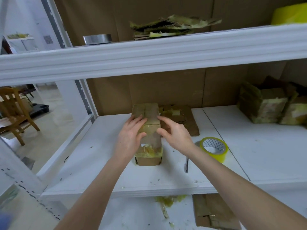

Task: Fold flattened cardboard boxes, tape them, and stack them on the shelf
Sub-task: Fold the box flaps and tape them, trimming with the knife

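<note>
**Brown board, yellow tape, white shelf**

The box (pixel 147 112) is dull brown cardboard. Glossy yellowish tape bands its middle, and crumpled yellow-green tape covers its near end. At four o'clock of it, the roll (pixel 221 155) is translucent yellow, its core white with a pattern of grey triangles. The shelf (pixel 99 155) is white, flecked with dark marks. At two o'clock, the boxes (pixel 265 110) are brown, patched yellow-green. The back panel (pixel 166 90) is plain brown. At eleven o'clock a tin (pixel 97 39) is silver. At nine o'clock a chair (pixel 15 112) is honey-coloured wood.

No text can be read. The core of the tape roll (pixel 214 147) bears only a triangle pattern; the wall sticker (pixel 48 39) is too blurred.
</note>
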